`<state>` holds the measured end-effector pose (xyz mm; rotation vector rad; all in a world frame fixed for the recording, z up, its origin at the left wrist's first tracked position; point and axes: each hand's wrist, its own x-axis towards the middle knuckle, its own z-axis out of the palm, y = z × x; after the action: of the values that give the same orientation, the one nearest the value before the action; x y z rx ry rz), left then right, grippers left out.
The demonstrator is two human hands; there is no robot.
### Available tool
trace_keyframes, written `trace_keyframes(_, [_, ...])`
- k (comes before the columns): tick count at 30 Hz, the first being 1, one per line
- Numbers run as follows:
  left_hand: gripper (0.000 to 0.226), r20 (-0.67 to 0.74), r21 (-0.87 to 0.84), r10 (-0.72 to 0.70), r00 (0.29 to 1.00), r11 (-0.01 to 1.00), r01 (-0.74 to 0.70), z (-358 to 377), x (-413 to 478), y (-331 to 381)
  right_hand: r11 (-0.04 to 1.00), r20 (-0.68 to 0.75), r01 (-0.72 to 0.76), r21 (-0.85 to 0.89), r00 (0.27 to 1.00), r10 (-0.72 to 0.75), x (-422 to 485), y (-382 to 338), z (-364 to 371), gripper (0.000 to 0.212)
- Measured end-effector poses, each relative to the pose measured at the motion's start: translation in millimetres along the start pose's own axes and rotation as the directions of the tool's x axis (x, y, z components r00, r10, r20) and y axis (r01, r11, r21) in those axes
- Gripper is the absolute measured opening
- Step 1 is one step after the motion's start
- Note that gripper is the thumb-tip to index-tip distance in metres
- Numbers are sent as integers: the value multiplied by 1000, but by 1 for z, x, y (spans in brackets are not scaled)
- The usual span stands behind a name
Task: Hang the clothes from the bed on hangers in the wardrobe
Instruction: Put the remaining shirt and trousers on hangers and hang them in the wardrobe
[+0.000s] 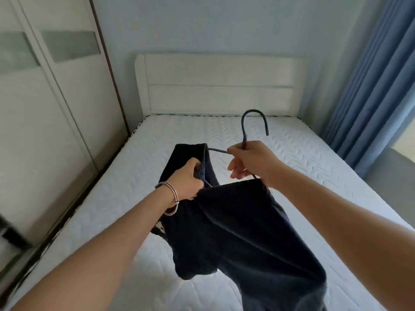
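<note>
While the dark garment (235, 221) hangs in the air above the middle of the bed (314, 176), the left hand (186, 180) has its grip clamped on the neckline and the right hand (249, 160) is closed around the neck of the hanger (247, 135). Threading the hanger into the garment looks half done: one arm seems inside. Next, the other shoulder needs seating, then the carry to the wardrobe (56, 120) by the bed's left edge.

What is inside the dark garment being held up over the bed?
A dark hanger: its hook and one bar by the collar show outside the dark garment, held by the right hand. The left hand grips the collar. The hanger's other parts are covered by fabric.
</note>
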<state>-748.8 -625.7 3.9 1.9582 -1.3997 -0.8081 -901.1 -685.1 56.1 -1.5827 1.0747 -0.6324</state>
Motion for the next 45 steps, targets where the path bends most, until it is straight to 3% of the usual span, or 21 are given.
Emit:
trace_keyframes(3, [49, -24, 148, 4, 1000, 989, 0, -63, -31, 29, 955, -13, 25, 296, 1000, -22, -26, -49, -14, 10])
trace_keyframes(6, [45, -141, 239, 1, 990, 970, 33, -105, -64, 47, 914, 55, 70, 400, 993, -100, -50, -90, -20, 13])
trace_keyframes(8, [39, -276, 318, 49, 960, 947, 43, -123, -82, 53, 912, 123, 133, 388, 973, -194, -62, -112, -21, 12])
trace_keyframes(11, [26, -543, 425, 191, 818, 902, 71, -143, -107, 66, 927, 296, 238, 291, 899, -324, -78, -136, -11, 13])
trace_keyframes(13, [21, -628, 398, 265, 731, 918, 9, -150, -127, 85, 915, 370, 355, 192, 837, -403, -87, -149, 4, 16])
trace_keyframes(15, [25, -658, 366, 305, 688, 929, -62, -150, -153, 105, 887, 377, 451, 101, 807, -454, -93, -159, 21, 16])
trace_keyframes(17, [41, -630, 339, 285, 722, 938, -75, -144, -182, 118, 802, 364, 589, -103, 772, -521, -97, -166, 36, 17])
trace_keyframes(19, [57, -548, 314, 159, 821, 949, 26, -134, -205, 121, 640, 378, 702, -314, 710, -594, -99, -170, 50, 23])
trace_keyframes(21, [52, -460, 344, 45, 887, 930, 132, -124, -219, 110, 574, 390, 733, -364, 680, -621, -103, -174, 67, 29])
trace_keyframes(24, [17, -503, 289, 40, 863, 949, 125, -130, -231, 86, 532, 407, 777, -337, 630, -661, -113, -184, 90, 32])
trace_keyframes(27, [22, -589, 223, 27, 808, 966, 130, -154, -253, 70, 425, 466, 845, -324, 534, -705, -125, -197, 105, 35])
trace_keyframes(33, [20, -714, 446, 133, 688, 844, 300, -210, -313, 56, 584, 551, 811, 38, 470, -689, -152, -230, 153, 25])
trace_keyframes(38, [31, -809, 491, 287, 513, 810, 321, -258, -379, 18, 669, 538, 698, 255, 472, -698, -185, -252, 221, 26])
trace_keyframes(41, [41, -876, 366, 191, 443, 861, 353, -294, -435, -27, 653, 497, 689, 316, 466, -732, -206, -263, 271, 27])
trace_keyframes(45, [48, -913, 289, 51, 406, 782, 552, -329, -507, -100, 599, 500, 725, 340, 400, -768, -246, -289, 356, 28])
